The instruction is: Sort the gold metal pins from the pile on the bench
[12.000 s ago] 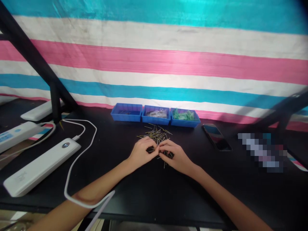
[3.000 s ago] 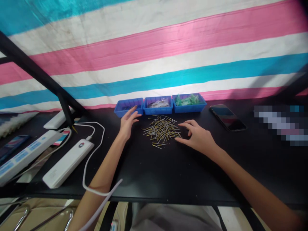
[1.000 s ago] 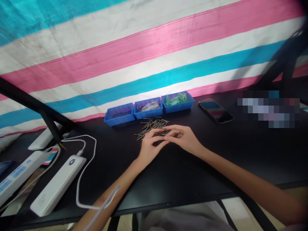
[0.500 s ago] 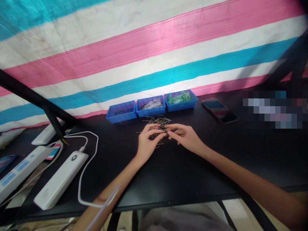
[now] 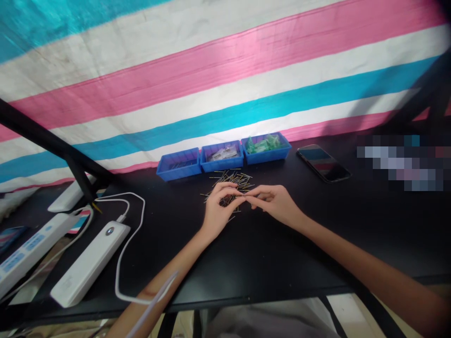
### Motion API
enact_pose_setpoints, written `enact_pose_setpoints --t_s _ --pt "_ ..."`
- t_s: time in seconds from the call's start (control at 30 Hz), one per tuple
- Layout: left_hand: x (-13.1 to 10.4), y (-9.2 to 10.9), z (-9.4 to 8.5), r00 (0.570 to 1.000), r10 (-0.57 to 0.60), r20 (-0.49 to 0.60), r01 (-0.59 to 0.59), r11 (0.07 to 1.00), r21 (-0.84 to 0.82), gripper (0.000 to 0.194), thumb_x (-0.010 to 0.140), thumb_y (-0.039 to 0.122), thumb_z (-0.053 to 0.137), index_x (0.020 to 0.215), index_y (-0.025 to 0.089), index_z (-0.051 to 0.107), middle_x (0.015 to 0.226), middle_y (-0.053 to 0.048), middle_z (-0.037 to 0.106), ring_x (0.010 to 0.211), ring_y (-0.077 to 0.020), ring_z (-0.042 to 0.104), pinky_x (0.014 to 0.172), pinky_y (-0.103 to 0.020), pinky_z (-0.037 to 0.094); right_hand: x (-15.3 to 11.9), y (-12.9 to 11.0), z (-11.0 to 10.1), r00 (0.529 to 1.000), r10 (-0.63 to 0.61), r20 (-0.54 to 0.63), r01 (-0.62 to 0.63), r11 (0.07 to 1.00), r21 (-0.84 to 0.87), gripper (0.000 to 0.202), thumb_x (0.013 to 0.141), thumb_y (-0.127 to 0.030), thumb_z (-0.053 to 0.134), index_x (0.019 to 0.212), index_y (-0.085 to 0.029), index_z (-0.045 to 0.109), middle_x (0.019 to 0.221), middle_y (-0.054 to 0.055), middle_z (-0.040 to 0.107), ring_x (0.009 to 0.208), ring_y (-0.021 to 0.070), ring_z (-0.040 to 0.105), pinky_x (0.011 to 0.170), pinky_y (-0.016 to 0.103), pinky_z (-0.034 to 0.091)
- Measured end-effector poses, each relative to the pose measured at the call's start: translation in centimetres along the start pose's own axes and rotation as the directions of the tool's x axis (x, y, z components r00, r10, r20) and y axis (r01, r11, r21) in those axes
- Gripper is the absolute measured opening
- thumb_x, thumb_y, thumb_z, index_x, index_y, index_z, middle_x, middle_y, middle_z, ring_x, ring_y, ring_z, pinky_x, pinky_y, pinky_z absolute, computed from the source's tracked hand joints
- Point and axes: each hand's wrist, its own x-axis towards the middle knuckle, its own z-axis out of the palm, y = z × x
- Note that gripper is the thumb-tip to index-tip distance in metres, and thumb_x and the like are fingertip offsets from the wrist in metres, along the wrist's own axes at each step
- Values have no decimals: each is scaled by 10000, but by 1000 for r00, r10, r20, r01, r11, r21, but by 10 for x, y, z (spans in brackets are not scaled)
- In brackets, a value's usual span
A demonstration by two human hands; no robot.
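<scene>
A loose pile of thin metal pins point(image 5: 239, 179), some silvery and some gold-coloured, lies on the black table. Over the near side of this pile, my left hand point(image 5: 221, 203) is closed in a pinch, thumb against forefinger. My right hand point(image 5: 273, 201) pinches from the other side, and the fingertips of both hands meet. Whatever sits between them is too small and too covered to make out. Behind the pile stand three blue bins in a row: the left bin point(image 5: 178, 164) holds a few thin dark pieces, the middle bin point(image 5: 222, 157) clear plastic bags, the right bin point(image 5: 266, 148) green plastic bags.
A smartphone point(image 5: 324, 163) lies right of the bins. On the left are a white power bank point(image 5: 89, 265) with a white cable point(image 5: 119, 263), a power strip point(image 5: 35, 246) and a black metal frame bar point(image 5: 38, 134). A striped sheet point(image 5: 225, 84) hangs behind the table.
My fingertips have come together into a tighter pinch, and the right thumb and forefinger have closed. More of the pin pile shows behind the hands. The view has shifted very slightly.
</scene>
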Motion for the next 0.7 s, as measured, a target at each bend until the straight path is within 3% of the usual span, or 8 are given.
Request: enact_pose_setpoints --t_s 0.1,0.2,0.33,0.43,0.57,0.7 --pt "1 -1 -1 1000 21 -13 -21 999 33 75 739 279 671 776 213 671 963 -51 595 937 -192 580 851 -362 462 2 0 -2 996 -42 -78 44 999 22 194 734 -353 650 810 -179 692 788 39 679 591 141 627 528 242 500" --pt "0 -3 0 996 72 49 -75 995 60 71 739 269 671 775 208 674 958 -48 604 942 -186 578 867 -355 451 1 0 0 987 -95 -127 92 995 -29 161 728 -346 656 761 -195 702 859 46 675 699 156 630 522 229 484" --pt "-3 -2 3 973 139 187 -150 987 49 72 742 235 661 797 188 666 935 -57 609 880 -172 589 798 -321 471 -2 -1 4 989 -147 -26 143 982 -121 109 710 -323 679 727 -222 718 972 44 651 794 165 611 465 197 426" --pt "-3 2 3 965 152 212 -166 985 49 71 742 218 652 804 183 654 924 -58 609 856 -166 588 780 -313 472 -2 -1 5 984 -178 -4 176 977 -121 100 719 -322 674 728 -231 717 980 41 639 816 162 601 466 189 419" --pt "0 2 0 984 101 148 -106 994 27 56 751 222 642 783 181 663 908 -57 622 865 -166 592 814 -321 454 3 5 -1 984 -146 -102 133 983 -128 140 742 -347 648 740 -222 711 933 47 645 789 166 606 446 196 417" --pt "8 -8 -8 996 -64 54 68 995 -68 90 722 253 673 773 181 691 852 -51 659 839 -173 607 772 -298 457 4 9 -5 989 -131 -68 114 972 -206 130 764 -319 625 755 -222 712 879 38 669 788 168 614 456 206 416"
